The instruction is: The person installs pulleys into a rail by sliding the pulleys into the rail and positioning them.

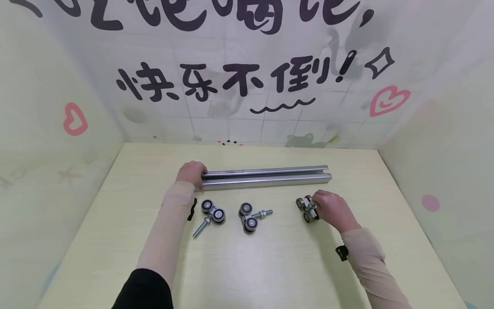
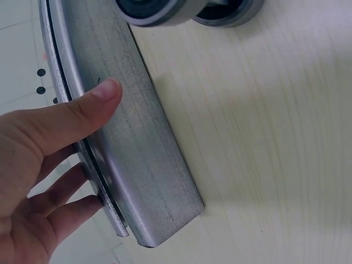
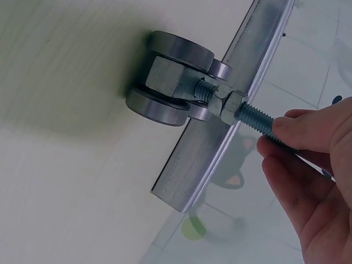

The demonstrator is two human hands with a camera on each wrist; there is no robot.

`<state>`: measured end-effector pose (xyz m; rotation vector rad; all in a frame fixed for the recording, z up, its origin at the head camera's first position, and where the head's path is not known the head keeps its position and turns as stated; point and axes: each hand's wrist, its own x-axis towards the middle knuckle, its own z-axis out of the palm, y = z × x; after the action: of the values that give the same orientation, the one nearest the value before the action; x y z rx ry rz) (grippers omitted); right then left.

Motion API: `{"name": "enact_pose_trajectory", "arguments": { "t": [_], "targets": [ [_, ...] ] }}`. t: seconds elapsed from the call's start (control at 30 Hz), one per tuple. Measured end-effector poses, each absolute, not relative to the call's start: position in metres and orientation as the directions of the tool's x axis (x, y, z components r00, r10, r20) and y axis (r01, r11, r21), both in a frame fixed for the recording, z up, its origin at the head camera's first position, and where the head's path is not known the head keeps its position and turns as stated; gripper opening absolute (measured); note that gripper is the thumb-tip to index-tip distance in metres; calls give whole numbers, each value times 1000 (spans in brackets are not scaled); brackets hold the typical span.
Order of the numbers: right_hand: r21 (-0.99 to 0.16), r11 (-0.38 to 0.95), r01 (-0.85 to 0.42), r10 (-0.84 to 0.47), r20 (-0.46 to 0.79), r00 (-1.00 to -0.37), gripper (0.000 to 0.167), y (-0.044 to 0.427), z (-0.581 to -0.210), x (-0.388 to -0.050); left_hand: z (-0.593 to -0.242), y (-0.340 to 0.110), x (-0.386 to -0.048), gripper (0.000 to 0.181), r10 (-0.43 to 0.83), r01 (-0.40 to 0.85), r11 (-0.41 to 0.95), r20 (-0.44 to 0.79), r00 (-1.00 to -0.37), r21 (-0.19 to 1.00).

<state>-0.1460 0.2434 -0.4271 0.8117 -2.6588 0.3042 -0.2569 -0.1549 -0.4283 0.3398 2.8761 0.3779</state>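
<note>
A long metal channel rail (image 1: 266,181) lies across the table, its slot visible along its length. My left hand (image 1: 191,175) grips the rail's left end; in the left wrist view the thumb of that hand (image 2: 49,143) presses on the rail's side (image 2: 132,126) and the fingers are at the far edge. My right hand (image 1: 335,209) pinches the threaded bolt of a roller carriage (image 1: 307,209) in front of the rail's right end. The right wrist view shows thumb and fingertips of the hand (image 3: 313,159) on the bolt (image 3: 256,120), wheels (image 3: 181,48) pointing away from the hand.
Two more roller carriages lie on the table (image 1: 270,266) in front of the rail: one at left (image 1: 213,211) with its bolt towards me, one in the middle (image 1: 248,217) with its bolt to the right. A printed curtain (image 1: 239,128) hangs behind and at both sides.
</note>
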Motion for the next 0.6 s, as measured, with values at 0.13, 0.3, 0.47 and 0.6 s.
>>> {"name": "enact_pose_trajectory", "arguments": {
  "t": [0.13, 0.3, 0.47, 0.6],
  "targets": [
    [-104, 816, -568, -508, 340, -791, 22, 244, -424, -147, -426, -154, -255, 59, 252, 195, 940, -189, -949, 279],
    [-78, 803, -591, -545, 307, -780, 24, 244, -419, -150, -423, -154, -253, 58, 241, 180, 942, -198, -950, 281],
    [-87, 789, -608, -566, 281, -775, 23, 245, -416, -151, -424, -154, -253, 58, 239, 182, 944, -189, -953, 277],
    [-89, 782, -617, -577, 272, -770, 22, 245, -416, -151, -426, -154, -254, 58, 243, 186, 942, -185, -952, 280]
  ]
}}
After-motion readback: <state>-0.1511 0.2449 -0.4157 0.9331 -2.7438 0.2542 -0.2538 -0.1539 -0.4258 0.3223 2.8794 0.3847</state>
